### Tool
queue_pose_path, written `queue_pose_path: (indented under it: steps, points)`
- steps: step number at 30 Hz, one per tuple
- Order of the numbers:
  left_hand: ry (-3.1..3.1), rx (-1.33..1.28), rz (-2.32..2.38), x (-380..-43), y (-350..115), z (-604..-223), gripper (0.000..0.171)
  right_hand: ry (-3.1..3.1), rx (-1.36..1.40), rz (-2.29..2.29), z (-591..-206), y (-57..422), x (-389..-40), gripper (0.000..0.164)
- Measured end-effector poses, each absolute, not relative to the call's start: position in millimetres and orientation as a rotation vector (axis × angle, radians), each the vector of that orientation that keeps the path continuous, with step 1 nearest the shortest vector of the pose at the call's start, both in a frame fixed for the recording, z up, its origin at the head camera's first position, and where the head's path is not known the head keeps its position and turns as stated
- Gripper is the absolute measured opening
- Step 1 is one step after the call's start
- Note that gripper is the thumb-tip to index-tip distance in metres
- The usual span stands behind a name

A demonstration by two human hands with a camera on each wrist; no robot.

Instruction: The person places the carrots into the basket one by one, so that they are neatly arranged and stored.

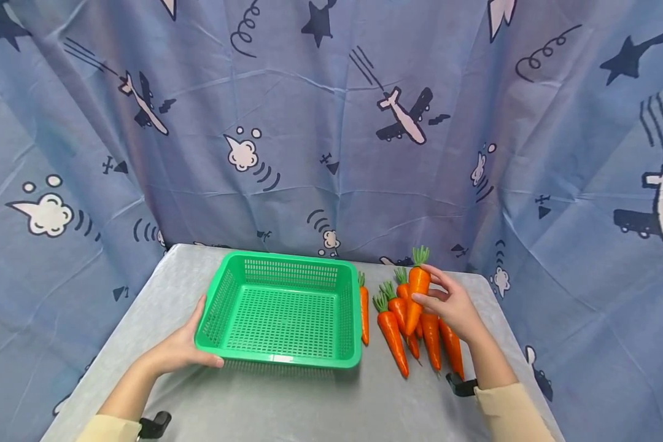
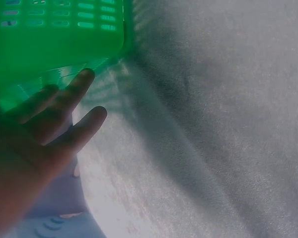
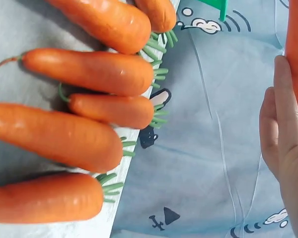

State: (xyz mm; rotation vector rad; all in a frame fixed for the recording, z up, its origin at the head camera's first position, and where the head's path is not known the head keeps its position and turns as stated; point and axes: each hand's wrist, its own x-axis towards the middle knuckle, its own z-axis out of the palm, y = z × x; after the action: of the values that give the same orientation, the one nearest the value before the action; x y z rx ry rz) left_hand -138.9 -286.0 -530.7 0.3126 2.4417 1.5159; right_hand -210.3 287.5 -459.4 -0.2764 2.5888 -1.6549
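The held carrot (image 1: 417,283) is glossy orange, tapered, green-topped.

Bskt (image 1: 287,357) glossy plstc, carrots (image 1: 431,344) smooth & shiny.

left wrist view crops basket (image 2: 54,49)

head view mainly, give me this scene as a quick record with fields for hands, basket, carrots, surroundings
left hand: at the near left corner of the green basket, thumb along its near side
right hand: holds one carrot, green top up
basket: green, perforated, wide rim, on the table
single carrot: close beside the basket's right side
other carrots: grouped farther right, below the held one
table: pale grey
backdrop: blue cloth printed with planes and stars
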Motion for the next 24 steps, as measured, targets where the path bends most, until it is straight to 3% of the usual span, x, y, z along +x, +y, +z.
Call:
queue_pose_path:
  steps: [24]
  points:
    - [2.452,0.302,1.499,-134.8,-284.1,-524.3,0.15,2.503,-0.398,-1.79,-452.6,244.3,-220.0,0.065]
